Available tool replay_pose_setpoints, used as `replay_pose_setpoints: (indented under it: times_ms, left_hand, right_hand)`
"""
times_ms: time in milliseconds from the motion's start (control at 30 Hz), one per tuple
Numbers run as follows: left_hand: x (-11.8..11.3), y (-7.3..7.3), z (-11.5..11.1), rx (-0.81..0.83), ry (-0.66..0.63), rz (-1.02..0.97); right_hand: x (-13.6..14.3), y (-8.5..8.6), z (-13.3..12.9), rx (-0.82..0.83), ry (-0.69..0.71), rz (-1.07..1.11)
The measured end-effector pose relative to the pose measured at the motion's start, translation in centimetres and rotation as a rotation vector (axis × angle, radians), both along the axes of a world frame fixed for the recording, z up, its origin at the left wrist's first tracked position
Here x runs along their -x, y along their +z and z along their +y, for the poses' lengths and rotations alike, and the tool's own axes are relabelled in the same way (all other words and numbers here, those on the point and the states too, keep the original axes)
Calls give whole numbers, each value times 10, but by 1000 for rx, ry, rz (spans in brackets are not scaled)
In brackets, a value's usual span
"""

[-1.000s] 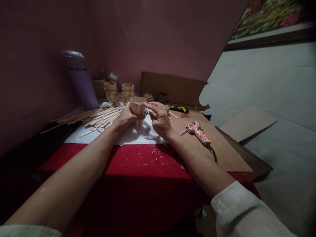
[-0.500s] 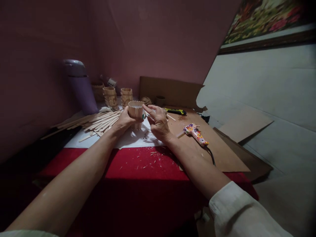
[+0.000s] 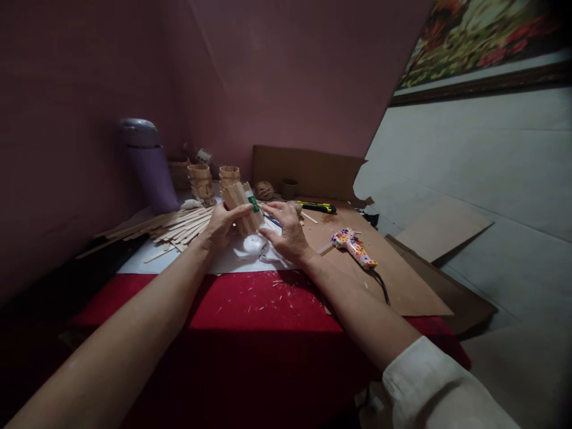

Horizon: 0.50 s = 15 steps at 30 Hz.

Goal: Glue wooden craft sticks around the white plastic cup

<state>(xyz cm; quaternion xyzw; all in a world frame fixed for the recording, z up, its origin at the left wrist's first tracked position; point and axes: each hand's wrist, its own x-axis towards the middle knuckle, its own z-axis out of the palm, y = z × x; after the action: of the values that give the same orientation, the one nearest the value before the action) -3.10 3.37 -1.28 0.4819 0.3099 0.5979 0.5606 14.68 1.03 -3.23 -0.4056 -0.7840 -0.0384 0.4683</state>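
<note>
A cup covered with upright wooden sticks (image 3: 239,199) is tilted above the white paper, and a green and white patch of its wall shows between the sticks. My left hand (image 3: 221,225) is closed round its left side, with the thumb across the front. On the right, my right hand (image 3: 286,231) is beside the cup, thumb and fingers apart; whether the fingertips touch it is unclear. Many loose flat sticks (image 3: 187,227) lie fanned out left of my left hand.
A patterned glue gun (image 3: 354,247) and a yellow-black cutter (image 3: 318,207) lie on cardboard at right. Behind stand stick-covered cups (image 3: 201,183), a twine ball (image 3: 264,190) and a purple bottle (image 3: 151,173). Wood scraps dot the red cloth (image 3: 250,304).
The cup has gone from upright to tilted, and its green patch has turned into view. My right hand has moved from the rim down beside the cup's right side.
</note>
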Motion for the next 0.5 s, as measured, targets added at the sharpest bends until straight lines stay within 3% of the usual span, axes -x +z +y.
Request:
replay_pose_setpoints:
  times_ms: [200, 500]
  left_hand:
    - [2, 2, 0, 110, -17, -16]
    - [-3, 4, -5, 97, -124, -81]
  right_hand:
    - [0, 1, -2, -16, 60, 31]
    - [0, -1, 2, -40, 13, 75]
